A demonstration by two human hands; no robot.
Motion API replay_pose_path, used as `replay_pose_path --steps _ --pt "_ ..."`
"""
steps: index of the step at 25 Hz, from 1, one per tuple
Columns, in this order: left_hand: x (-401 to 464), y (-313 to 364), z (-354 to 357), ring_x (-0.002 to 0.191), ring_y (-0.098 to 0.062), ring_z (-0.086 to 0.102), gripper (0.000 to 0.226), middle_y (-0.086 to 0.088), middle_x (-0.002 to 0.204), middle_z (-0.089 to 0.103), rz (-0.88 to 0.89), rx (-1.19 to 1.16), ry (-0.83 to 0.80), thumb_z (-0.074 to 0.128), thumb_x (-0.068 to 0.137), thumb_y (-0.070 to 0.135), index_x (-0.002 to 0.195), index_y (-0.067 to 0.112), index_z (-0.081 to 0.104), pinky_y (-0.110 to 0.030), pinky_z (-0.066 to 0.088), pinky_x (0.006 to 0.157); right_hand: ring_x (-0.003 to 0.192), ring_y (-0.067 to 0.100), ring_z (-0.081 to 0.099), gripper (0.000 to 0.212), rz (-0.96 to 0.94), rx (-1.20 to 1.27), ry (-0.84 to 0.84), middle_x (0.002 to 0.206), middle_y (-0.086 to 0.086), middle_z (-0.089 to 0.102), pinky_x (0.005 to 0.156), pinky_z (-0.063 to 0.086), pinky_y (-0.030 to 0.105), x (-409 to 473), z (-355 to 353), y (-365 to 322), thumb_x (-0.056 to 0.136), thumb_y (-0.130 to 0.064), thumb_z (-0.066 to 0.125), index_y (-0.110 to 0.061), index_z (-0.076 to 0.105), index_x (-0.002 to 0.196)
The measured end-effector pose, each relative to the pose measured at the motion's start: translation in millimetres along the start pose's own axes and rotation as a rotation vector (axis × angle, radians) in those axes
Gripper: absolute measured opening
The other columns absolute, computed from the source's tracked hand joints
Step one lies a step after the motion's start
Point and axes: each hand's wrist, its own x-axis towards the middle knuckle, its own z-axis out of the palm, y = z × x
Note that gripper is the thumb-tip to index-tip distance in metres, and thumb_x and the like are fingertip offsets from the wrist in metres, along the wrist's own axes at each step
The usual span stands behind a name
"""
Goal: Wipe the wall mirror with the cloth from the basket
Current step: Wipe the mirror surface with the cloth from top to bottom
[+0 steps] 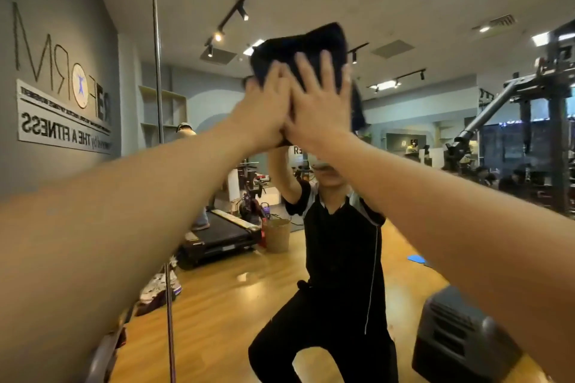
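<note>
A dark cloth [314,43] is pressed flat against the wall mirror [404,40] at about head height. My left hand [267,109] and my right hand [320,102] lie side by side on the cloth, palms against it, fingers pointing up. Both arms reach forward and up from the lower corners of the view. The cloth's lower part is hidden behind my hands. A woven basket [278,235] shows in the mirror's reflection, standing on the wooden floor behind me.
The mirror reflects a gym: a treadmill [217,236], a weight rack [529,134] at right, a dark step box [460,336] low right, shoes [158,289] on the floor. A vertical seam [157,71] joins two mirror panels at left.
</note>
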Motion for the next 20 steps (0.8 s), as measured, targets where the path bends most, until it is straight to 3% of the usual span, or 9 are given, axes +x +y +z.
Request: replay_pose_path --steps 2,4,6,9,12,14,16,18,20 --pt "-36 -54 13 0.149 -0.052 0.025 0.109 -0.018 0.170 -0.007 -0.059 0.003 -0.033 0.081 0.085 0.021 0.161 0.006 0.005 -0.056 0.032 0.121 0.158 0.039 -0.006 0.075 -0.100 0.054 -0.006 0.173 0.005 0.008 0.123 0.000 0.066 -5 16 -57 0.100 -0.058 0.037 -0.028 0.014 0.165" --pt "-98 -85 45 0.149 -0.048 0.030 0.106 -0.018 0.170 -0.011 -0.117 0.010 -0.057 0.078 0.087 0.019 0.161 0.007 0.004 -0.055 0.039 0.117 0.158 0.040 -0.006 0.077 -0.234 0.078 -0.054 0.173 0.007 0.009 0.123 0.000 0.065 -40 41 -101 0.099 -0.056 0.040 -0.025 0.016 0.165" --pt "-164 -87 85 0.146 -0.046 0.037 0.088 -0.021 0.170 -0.008 -0.155 -0.033 -0.062 0.075 0.089 0.020 0.156 0.001 0.020 -0.051 0.048 0.111 0.157 0.041 -0.006 0.079 -0.343 0.072 -0.085 0.172 0.010 0.009 0.123 -0.005 0.065 -93 67 -122 0.099 -0.054 0.042 -0.021 0.014 0.165" --pt "-256 -40 145 0.144 -0.046 0.041 0.059 -0.026 0.168 -0.001 -0.240 -0.136 -0.102 0.069 0.092 0.026 0.136 -0.003 0.043 -0.048 0.056 0.101 0.157 0.041 -0.004 0.077 -0.477 0.053 -0.114 0.171 0.012 0.012 0.124 -0.008 0.063 -188 95 -121 0.101 -0.049 0.041 -0.015 0.015 0.164" --pt "-308 44 189 0.151 -0.049 0.026 0.050 -0.026 0.168 0.000 -0.222 -0.158 -0.141 0.049 0.096 0.037 0.130 0.001 0.044 -0.052 0.057 0.097 0.157 0.039 -0.003 0.077 -0.584 0.000 -0.138 0.170 0.013 0.017 0.125 -0.006 0.062 -272 109 -67 0.099 -0.046 0.048 -0.014 0.020 0.163" --pt "-303 101 204 0.156 -0.045 0.009 0.057 -0.024 0.168 -0.014 -0.159 -0.224 -0.143 0.044 0.095 0.039 0.140 0.006 0.033 -0.055 0.050 0.107 0.157 0.039 0.004 0.081 -0.576 -0.014 -0.135 0.169 0.010 0.022 0.125 0.003 0.061 -298 101 -8 0.093 -0.045 0.057 -0.017 0.026 0.162" --pt "-265 149 200 0.158 -0.037 -0.009 0.063 -0.017 0.166 -0.028 -0.137 -0.328 -0.106 0.043 0.095 0.036 0.148 0.010 0.022 -0.062 0.028 0.120 0.158 0.038 0.012 0.081 -0.541 -0.021 -0.124 0.169 0.009 0.025 0.124 0.013 0.061 -289 82 54 0.089 -0.044 0.059 -0.020 0.030 0.161" --pt "-210 178 186 0.158 -0.033 -0.014 0.061 -0.015 0.167 -0.028 -0.104 -0.394 -0.002 0.042 0.095 0.031 0.148 0.007 0.023 -0.063 0.007 0.120 0.158 0.038 0.015 0.077 -0.491 -0.025 -0.082 0.169 0.008 0.025 0.123 0.018 0.062 -252 61 102 0.090 -0.041 0.054 -0.023 0.031 0.161" --pt "-137 192 158 0.159 -0.032 -0.011 0.065 -0.012 0.168 -0.025 -0.095 -0.442 0.075 0.038 0.096 0.029 0.152 0.003 0.019 -0.063 -0.001 0.122 0.158 0.038 0.015 0.075 -0.405 -0.042 -0.021 0.169 0.008 0.025 0.124 0.018 0.062 -195 39 140 0.090 -0.039 0.049 -0.025 0.031 0.161"
